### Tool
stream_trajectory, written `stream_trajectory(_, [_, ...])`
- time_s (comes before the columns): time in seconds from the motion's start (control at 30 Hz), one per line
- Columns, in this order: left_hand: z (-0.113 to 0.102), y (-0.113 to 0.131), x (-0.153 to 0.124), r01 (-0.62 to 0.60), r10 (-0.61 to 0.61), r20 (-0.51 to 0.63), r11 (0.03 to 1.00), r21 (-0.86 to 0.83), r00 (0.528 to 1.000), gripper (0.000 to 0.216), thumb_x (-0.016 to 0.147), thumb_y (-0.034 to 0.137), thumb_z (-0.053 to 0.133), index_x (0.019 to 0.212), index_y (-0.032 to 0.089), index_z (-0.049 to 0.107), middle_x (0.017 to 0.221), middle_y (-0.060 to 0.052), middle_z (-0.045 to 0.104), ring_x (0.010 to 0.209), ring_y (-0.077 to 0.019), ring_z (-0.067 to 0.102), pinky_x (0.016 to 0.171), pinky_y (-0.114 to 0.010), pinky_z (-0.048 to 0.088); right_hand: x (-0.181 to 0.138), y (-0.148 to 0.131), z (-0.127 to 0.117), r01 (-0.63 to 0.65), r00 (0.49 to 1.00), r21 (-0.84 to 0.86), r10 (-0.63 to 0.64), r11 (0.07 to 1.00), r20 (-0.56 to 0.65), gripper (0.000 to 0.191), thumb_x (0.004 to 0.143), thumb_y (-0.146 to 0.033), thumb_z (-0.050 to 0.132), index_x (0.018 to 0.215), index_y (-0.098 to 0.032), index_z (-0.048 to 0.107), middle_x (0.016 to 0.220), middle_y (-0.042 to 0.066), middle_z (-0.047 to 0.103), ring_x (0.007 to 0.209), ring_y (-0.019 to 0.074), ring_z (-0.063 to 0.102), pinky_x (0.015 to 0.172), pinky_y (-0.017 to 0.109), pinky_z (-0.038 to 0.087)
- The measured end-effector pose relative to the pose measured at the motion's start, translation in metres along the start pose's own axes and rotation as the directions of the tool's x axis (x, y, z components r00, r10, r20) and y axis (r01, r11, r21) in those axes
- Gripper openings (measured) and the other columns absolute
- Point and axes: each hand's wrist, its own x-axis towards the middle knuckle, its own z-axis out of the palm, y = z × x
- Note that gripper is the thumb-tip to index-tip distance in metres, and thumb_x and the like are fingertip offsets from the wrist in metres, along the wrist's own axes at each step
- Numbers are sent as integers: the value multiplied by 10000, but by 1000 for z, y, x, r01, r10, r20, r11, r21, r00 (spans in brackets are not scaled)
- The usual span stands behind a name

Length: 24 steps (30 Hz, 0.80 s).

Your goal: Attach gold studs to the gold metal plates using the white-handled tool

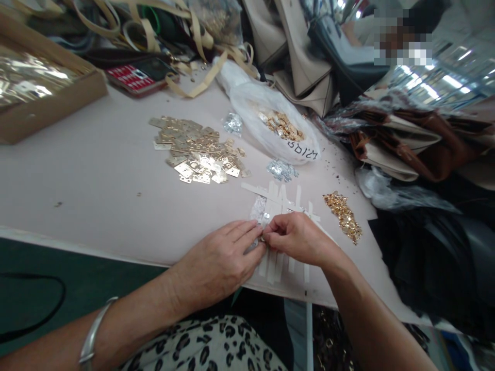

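Observation:
My left hand [228, 255] lies low over the table's front edge, fingers together and bent toward the thumb. They close round a small pale piece that is mostly hidden. Fingertip to fingertip with it, my right hand [299, 237] is closed in a pinch, and what it grips is too small to make out. Beneath and around both hands are white tape strips [274, 206], stuck crosswise on the table. A small clear plastic bag [258, 207] lies just beyond my left fingertips. Silver discs [282, 169] form a small pile farther back.
Gold metal plates [201, 149] lie heaped on the table [96, 180]. Gold fittings [344, 216] are piled at right; others fill a white plastic bag [247, 103]. A cardboard box [50, 113] and a red-and-black case [141, 77] stand left. Brown bags [417, 139] and black material [429, 257] crowd the right.

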Motion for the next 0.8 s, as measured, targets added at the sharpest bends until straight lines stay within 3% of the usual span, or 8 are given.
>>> stream_trajectory(0.2, [1, 0, 0, 2, -2, 5, 1000, 3, 1000, 297, 957, 220, 568, 1211, 95, 657, 1317, -196, 652, 1250, -294, 610, 1097, -441, 505, 5, -6, -2, 42, 999, -145, -42, 989, 8, 152, 743, -157, 563, 655, -192, 682, 581, -24, 630, 579, 112, 551, 528, 240, 343])
stream_trajectory(0.3, [1, -1, 0, -3, 3, -4, 1000, 7, 1000, 279, 956, 220, 566, 1191, 103, 664, 1324, -194, 646, 1244, -298, 609, 1088, -450, 508, -1, -6, -4, 67, 997, -168, -74, 983, -34, 135, 808, -216, 602, 827, -215, 736, 657, -8, 692, 607, 130, 588, 575, 257, 381])
stream_trajectory(0.37, [1, -1, 0, -4, 4, -13, 1000, 0, 1000, 240, 960, 219, 564, 1148, 122, 678, 1321, -176, 647, 1235, -295, 610, 1084, -452, 507, -8, 3, -8, 27, 989, -125, -45, 992, -143, 184, 855, -289, 622, 990, -227, 731, 719, 1, 724, 626, 143, 615, 613, 270, 423])
stream_trajectory(0.43, [1, -1, 0, -6, 6, -25, 1000, -9, 1000, 213, 965, 217, 564, 1121, 137, 685, 1321, -155, 646, 1227, -288, 608, 1083, -447, 505, -17, 22, -10, -61, 935, -141, 7, 988, -355, 233, 890, -342, 610, 1060, -218, 711, 809, 32, 746, 699, 174, 651, 678, 303, 468])
stream_trajectory(0.53, [0, 0, 0, -14, 13, -52, 1000, -16, 999, 210, 971, 220, 563, 1120, 134, 684, 1292, -136, 657, 1203, -275, 610, 1076, -431, 505, -29, 63, -7, -213, 770, -289, -22, 933, -637, 325, 902, -386, 597, 1124, -172, 699, 1055, 137, 731, 986, 285, 658, 865, 420, 491])
stream_trajectory(0.6, [0, 0, -1, -20, 19, -61, 1000, -12, 998, 218, 972, 220, 562, 1129, 125, 680, 1244, -123, 677, 1179, -269, 614, 1069, -426, 506, -35, 88, -1, -243, 740, -328, -44, 913, -671, 402, 907, -426, 592, 1186, -154, 687, 1142, 173, 703, 1093, 334, 617, 938, 481, 472])
stream_trajectory(0.73, [2, 0, -1, -28, 29, -63, 1000, 10, 998, 230, 976, 209, 548, 1137, 109, 679, 1174, -110, 703, 1153, -260, 616, 1061, -420, 502, -41, 112, 8, -163, 733, -204, -20, 965, -680, 371, 908, -455, 585, 1132, -191, 720, 1092, 136, 726, 1039, 310, 627, 956, 488, 470])
stream_trajectory(0.8, [3, -1, -1, -22, 22, -57, 1000, 4, 998, 232, 982, 210, 535, 1138, 116, 680, 1176, -104, 705, 1157, -253, 613, 1064, -419, 497, -44, 109, 7, -97, 661, -15, 53, 995, -748, 347, 881, -462, 621, 1084, -203, 729, 1044, 113, 734, 982, 285, 641, 940, 473, 479])
